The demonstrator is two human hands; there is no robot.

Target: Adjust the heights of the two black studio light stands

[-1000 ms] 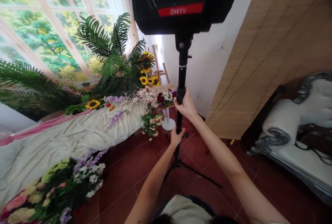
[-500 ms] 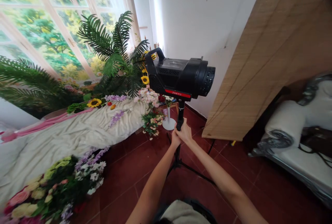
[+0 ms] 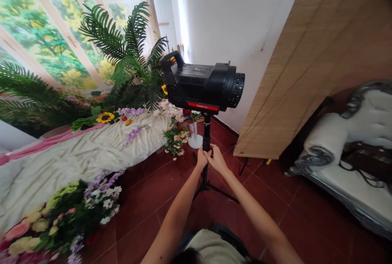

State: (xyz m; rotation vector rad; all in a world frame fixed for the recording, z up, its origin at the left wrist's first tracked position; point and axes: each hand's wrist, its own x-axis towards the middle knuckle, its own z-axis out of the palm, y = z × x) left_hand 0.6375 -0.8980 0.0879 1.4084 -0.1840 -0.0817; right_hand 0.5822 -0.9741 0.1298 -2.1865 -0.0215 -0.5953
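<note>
Nearest, both bare forearms reach forward over pale clothing (image 3: 211, 244) and meet at a black light stand (image 3: 207, 132). The left hand (image 3: 201, 158) is curled around the pole just below its collar; the right hand (image 3: 216, 160) closes on the same spot from the other side, the two touching. The fingers of both are bent in with hardly any gap, holding the pole, though some tips are hidden. The stand is upright, its legs spread on the red tile floor (image 3: 147, 211), and carries a black lamp (image 3: 199, 80) with a red label reading ZHEYU, its round end toward the right.

At lower left is a flower arrangement (image 3: 43, 225) of pink, cream, purple and white blooms; whatever holds it is hidden. On the right, a white tufted sofa (image 3: 324, 133) bears a dark brown bag (image 3: 363, 160), its contents out of sight. Beyond the flowers, a cream cloth (image 3: 122, 149) carries a sunflower (image 3: 105, 117) and purple sprigs. Past it, a white column (image 3: 195, 140) on a round base stands beneath more flowers; whether they sit inside cannot be told. Farther back are a woven screen (image 3: 275, 76), palm fronds (image 3: 136, 41) and a bright window scene (image 3: 39, 31).
</note>
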